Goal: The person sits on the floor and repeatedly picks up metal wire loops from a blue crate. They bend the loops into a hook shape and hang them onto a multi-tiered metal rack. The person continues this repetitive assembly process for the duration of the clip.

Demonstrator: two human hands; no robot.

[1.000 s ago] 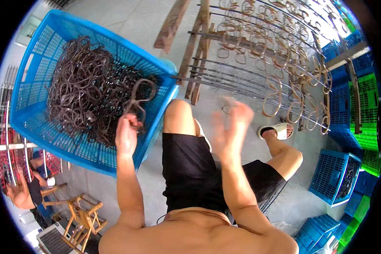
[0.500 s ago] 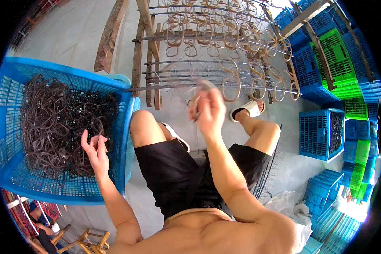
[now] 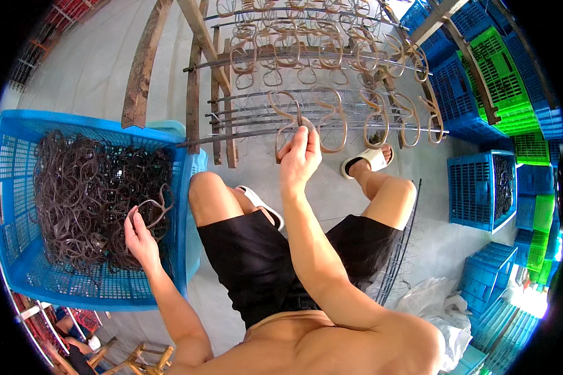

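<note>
**Brown loop up at the rod, dark loop in the other pinch!**

And here we are: my right hand, a blur half a second ago, has come into focus at the rod, thumb and fingers closed together on the waist of a brown double loop. The piece is right at my fingertips, one lobe beyond them, the other running back toward me on their left. Just right of the grip hangs a neighbouring loop, so I judge this one is level with its row; whether the rod bears its weight, I can't tell from here, my fingers cover the contact.

Over on the other side, my left hand showed no clear piece above the pile a moment ago; now a dark loop stands out in its narrow thumb-and-finger pinch, over the pile in the blue basket. Both hands are loaded, then.

Which way do they point? The brown one's long axis runs away from me, crossing the rod, much like its neighbour's. The dark one reaches rightward from my fingertips, a prong kicking up away from me; its full length is lost against the pile.
</note>
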